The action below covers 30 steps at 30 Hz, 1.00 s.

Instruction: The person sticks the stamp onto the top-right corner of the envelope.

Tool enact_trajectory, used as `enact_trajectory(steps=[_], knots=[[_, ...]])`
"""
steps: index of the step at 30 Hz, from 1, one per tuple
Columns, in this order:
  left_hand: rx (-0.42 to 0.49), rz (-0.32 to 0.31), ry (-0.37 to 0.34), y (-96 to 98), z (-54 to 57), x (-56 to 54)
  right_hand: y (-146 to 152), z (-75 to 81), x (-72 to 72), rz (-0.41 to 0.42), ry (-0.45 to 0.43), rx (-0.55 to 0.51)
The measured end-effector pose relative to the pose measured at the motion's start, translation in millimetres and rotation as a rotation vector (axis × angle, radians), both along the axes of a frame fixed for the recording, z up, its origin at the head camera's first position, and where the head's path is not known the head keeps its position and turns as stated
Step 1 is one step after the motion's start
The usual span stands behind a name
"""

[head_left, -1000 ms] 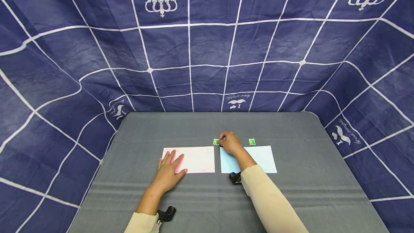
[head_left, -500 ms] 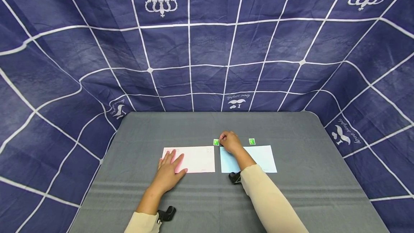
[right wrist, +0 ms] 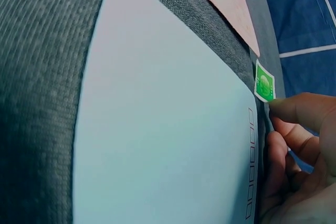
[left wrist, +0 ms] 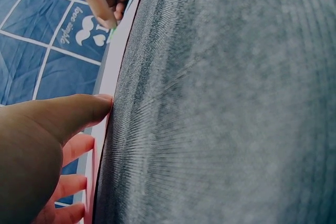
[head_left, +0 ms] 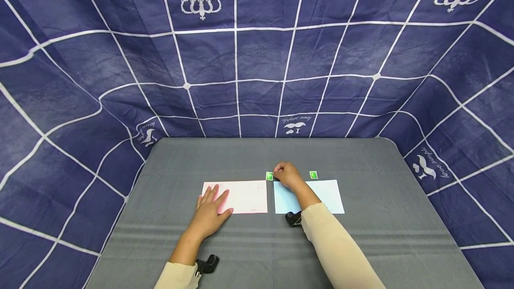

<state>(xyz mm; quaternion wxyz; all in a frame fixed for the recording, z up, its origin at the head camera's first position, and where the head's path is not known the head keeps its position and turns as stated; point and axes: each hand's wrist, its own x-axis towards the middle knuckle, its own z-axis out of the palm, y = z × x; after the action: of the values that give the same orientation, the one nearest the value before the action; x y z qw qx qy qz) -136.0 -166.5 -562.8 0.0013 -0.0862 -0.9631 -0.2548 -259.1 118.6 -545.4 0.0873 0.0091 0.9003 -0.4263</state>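
Note:
My left hand lies with fingers spread on the left part of a pink envelope. In the left wrist view its thumb rests at the envelope's near edge. My right hand is above the far left corner of a light blue envelope. Its thumb and a curled finger pinch the edge of a small green stamp with a white border. This stamp sits just beyond the gap between the two envelopes. A second green stamp lies behind the blue envelope, to the right of the hand.
Both envelopes lie side by side on a grey cloth-covered table, with printed boxes along their far edges. A blue curtain with white lines encloses the back and sides. Each wrist wears a black camera mount.
The head view has shifted very slightly. My right hand stays at the left stamp, its fingertips at the stamp's right edge, and my left hand remains on the pink envelope.

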Motion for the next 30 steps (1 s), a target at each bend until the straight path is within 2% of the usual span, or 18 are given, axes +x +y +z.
enact_trajectory(steps=[7,21,30], knots=[[0.007,0.003,-0.009,0.3,1.0,0.5,2.2,2.4,-0.1,-0.013,-0.048,-0.054],[0.008,0.006,-0.006,1.0,1.0,-0.4,5.3,4.2,0.7,-0.045,-0.062,-0.12],[0.02,0.001,0.005,1.3,0.7,0.5,10.4,-0.6,1.4,-0.057,-0.058,-0.16]])
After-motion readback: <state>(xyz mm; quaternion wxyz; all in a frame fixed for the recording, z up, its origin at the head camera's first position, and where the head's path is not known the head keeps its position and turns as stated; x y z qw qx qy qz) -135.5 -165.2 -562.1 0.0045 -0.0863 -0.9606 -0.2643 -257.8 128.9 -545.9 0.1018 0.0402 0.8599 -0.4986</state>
